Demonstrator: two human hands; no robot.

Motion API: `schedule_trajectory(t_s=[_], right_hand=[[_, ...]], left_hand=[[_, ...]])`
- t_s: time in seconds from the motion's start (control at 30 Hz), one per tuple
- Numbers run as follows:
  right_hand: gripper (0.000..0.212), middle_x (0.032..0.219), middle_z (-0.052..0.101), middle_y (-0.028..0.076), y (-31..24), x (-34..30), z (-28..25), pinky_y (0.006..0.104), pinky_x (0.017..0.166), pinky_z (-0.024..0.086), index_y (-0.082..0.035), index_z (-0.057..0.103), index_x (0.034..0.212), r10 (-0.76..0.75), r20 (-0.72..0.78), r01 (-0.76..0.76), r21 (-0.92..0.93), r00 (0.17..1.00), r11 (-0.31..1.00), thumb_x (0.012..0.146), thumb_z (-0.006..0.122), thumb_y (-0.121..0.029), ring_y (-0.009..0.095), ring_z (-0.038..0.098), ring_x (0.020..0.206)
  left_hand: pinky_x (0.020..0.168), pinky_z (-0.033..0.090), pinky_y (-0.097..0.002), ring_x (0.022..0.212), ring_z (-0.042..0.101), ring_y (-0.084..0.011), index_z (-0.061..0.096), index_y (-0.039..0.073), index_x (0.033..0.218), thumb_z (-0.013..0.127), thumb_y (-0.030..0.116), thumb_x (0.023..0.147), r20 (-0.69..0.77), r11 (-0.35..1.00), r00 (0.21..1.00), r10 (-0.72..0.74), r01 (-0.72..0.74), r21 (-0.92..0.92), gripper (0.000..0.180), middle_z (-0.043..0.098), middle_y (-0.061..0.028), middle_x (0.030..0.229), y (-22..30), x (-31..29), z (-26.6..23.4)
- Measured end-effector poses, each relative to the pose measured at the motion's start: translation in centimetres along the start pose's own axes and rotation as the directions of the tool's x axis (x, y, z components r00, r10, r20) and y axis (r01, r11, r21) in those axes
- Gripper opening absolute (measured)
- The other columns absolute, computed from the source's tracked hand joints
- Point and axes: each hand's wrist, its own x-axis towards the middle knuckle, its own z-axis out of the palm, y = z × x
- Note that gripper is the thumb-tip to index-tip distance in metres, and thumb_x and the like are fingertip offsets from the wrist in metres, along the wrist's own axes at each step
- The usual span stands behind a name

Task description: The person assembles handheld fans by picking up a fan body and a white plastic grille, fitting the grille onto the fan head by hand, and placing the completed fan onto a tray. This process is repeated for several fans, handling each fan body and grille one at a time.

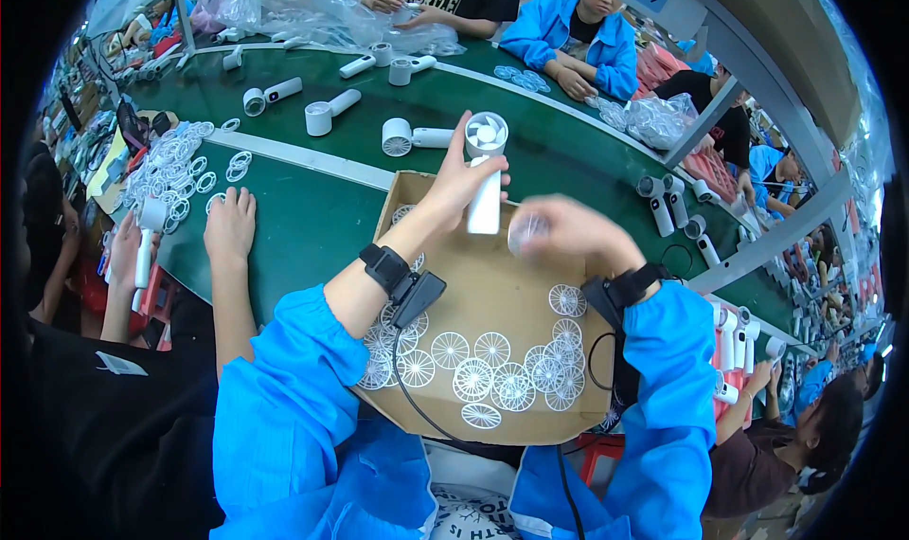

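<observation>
A white handheld fan (484,199) stands upright in my left hand (453,188), whose fingers and thumb close around its handle and neck. Its round head is uncovered at the front, so the white blades show. Just to the right, my right hand (579,225) is smeared by motion. At its fingertips is a round white spoked fan grille (526,231), also blurred. Below both hands lies an open cardboard box (473,284), with many loose white spoked grilles (492,351) spread along its near part and sides.
On the green conveyor (284,161) lie several white fans (331,112). A pile of white rings (170,175) is at the left, near a co-worker's hand (230,223). Other people sit across the belt. A metal frame (757,232) rises at the right, and cables hang from both my wrist straps.
</observation>
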Motion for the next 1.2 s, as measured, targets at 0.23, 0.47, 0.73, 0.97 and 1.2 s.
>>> schedule_trajectory(t_s=[0.23, 0.47, 0.73, 0.97, 1.2], right_hand=[[0.022, 0.102, 0.061, 0.008, 0.5, 3.0, 2.5, 0.0285, 0.080, 0.052, -0.001, 0.054, 0.111, 0.315, -0.583, 0.408, 0.781, 0.749, 0.474, 0.090, 0.058, -0.004, 0.016, 0.061, 0.090], [0.021, 0.104, 0.061, 0.009, 1.6, 2.5, 3.4, 0.0325, 0.085, 0.054, -0.003, 0.053, 0.112, 0.251, -0.592, 0.477, 0.785, 0.766, 0.396, 0.091, 0.056, -0.003, 0.018, 0.061, 0.096], [0.025, 0.110, 0.060, 0.013, 1.0, 1.9, 3.2, 0.0371, 0.093, 0.052, -0.003, 0.052, 0.115, 0.229, -0.534, 0.472, 0.837, 0.814, 0.277, 0.090, 0.057, -0.003, 0.024, 0.061, 0.104], [0.044, 0.118, 0.057, 0.017, -0.4, 0.7, 2.1, 0.0339, 0.096, 0.049, -0.002, 0.046, 0.128, 0.174, -0.377, 0.358, 0.925, 0.910, 0.128, 0.087, 0.062, -0.006, 0.025, 0.060, 0.104], [0.042, 0.117, 0.056, 0.015, -0.4, 2.5, 3.6, 0.0329, 0.089, 0.049, -0.004, 0.059, 0.118, -0.072, -0.867, 0.333, 0.112, 0.494, 0.936, 0.077, 0.071, -0.007, 0.025, 0.059, 0.100]], left_hand=[[0.061, 0.056, -0.0309, 0.084, 0.062, -0.0169, 0.005, 0.025, 0.149, 0.069, 0.002, 0.078, 0.053, 0.910, 0.923, 0.381, -0.385, 0.154, 0.098, 0.056, -0.0116, 0.103, 0.4, -0.6, 1.1], [0.061, 0.054, -0.0269, 0.084, 0.062, -0.0148, 0.007, 0.017, 0.149, 0.071, 0.000, 0.075, 0.141, 0.839, 0.873, 0.468, -0.488, 0.240, 0.099, 0.056, -0.0098, 0.108, 0.0, -0.4, 1.5], [0.060, 0.052, -0.0264, 0.079, 0.062, -0.0137, 0.010, 0.015, 0.149, 0.071, -0.001, 0.076, 0.125, 0.834, 0.868, 0.481, -0.497, 0.239, 0.097, 0.057, -0.0092, 0.104, 0.3, -0.7, 1.8], [0.073, 0.054, -0.0275, 0.097, 0.060, -0.0158, 0.012, 0.018, 0.149, 0.070, 0.001, 0.076, 0.078, 0.813, 0.848, 0.524, -0.526, 0.249, 0.095, 0.055, -0.0093, 0.116, -0.3, 0.0, 0.8], [0.083, 0.051, -0.0324, 0.100, 0.061, -0.0215, 0.012, 0.017, 0.149, 0.065, 0.003, 0.081, -0.049, 0.948, 0.973, 0.226, -0.208, 0.243, 0.088, 0.055, -0.0131, 0.118, -0.9, -0.5, 2.0]])
